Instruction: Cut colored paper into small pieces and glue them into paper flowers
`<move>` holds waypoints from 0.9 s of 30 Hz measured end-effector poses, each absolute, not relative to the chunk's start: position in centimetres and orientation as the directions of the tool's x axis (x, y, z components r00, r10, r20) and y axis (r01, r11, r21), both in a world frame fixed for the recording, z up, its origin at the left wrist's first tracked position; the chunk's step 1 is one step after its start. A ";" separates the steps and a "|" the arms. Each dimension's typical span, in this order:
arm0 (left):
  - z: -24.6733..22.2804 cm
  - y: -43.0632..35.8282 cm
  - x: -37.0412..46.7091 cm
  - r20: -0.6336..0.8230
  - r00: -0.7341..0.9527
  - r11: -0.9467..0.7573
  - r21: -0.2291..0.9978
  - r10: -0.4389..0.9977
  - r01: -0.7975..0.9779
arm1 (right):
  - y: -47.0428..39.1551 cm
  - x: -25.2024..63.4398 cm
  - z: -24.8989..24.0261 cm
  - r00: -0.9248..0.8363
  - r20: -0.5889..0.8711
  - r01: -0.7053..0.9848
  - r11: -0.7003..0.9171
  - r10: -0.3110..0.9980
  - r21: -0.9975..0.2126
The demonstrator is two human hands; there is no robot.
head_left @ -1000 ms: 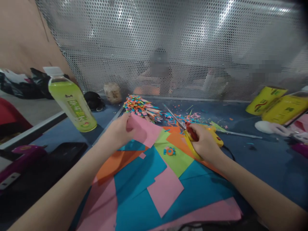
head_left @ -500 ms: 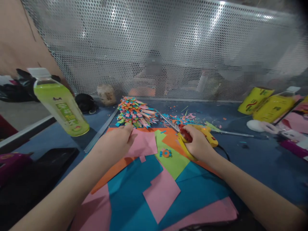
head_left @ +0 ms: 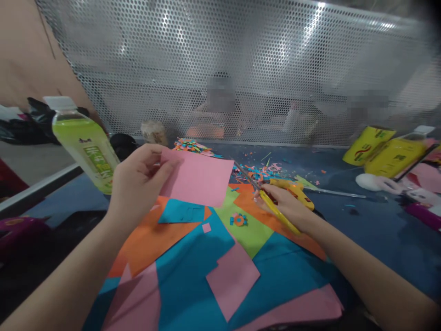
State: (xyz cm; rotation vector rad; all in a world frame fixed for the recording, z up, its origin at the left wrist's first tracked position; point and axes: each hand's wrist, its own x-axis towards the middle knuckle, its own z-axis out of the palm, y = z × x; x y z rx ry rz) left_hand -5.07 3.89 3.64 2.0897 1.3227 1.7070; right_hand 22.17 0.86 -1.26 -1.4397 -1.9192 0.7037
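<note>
Pinched at its left edge, a pink sheet of paper [head_left: 201,178] is held up by my left hand [head_left: 139,181]. My right hand [head_left: 287,207] grips a pair of scissors with yellow handles [head_left: 277,212], and the blades point up and left, close to the paper's right edge. Below lie overlapping blue paper [head_left: 186,271], orange paper [head_left: 155,243], green paper [head_left: 253,234] and pink pieces. A small orange and blue paper flower [head_left: 238,220] rests on the green paper. Behind the raised sheet, a layered pile of coloured paper strips [head_left: 193,145] is mostly hidden.
A bottle of green drink [head_left: 84,145] stands at the left. Paper scraps [head_left: 263,172] are scattered behind the scissors, near a yellow glue gun [head_left: 299,194]. Yellow bottles [head_left: 392,154] lie back right. A perforated metal screen [head_left: 241,59] closes off the far side.
My left hand has lifted the pink sheet off the pile, uncovering a blue piece with cut marks. My right hand has turned the scissors, their handles now swung toward me.
</note>
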 end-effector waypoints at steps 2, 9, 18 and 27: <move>3.7 4.2 -5.5 0.716 -0.042 -0.595 0.610 0.697 0.524 | 0.8 22.4 -1.5 -0.270 0.133 0.620 0.278 0.954 -0.733; 3.8 4.2 -6.0 0.709 0.013 -0.580 0.567 0.705 0.585 | 0.6 22.7 -1.7 -0.338 0.116 0.641 0.319 0.934 -0.698; 3.5 4.6 -6.2 0.703 0.021 -0.577 0.566 0.711 0.589 | 0.5 22.9 -1.1 -0.350 0.099 0.684 0.326 0.932 -0.652; 3.9 3.9 -5.7 0.665 0.049 -0.559 0.582 0.745 0.591 | 0.2 22.6 -0.7 -0.378 0.017 0.675 0.289 0.925 -0.679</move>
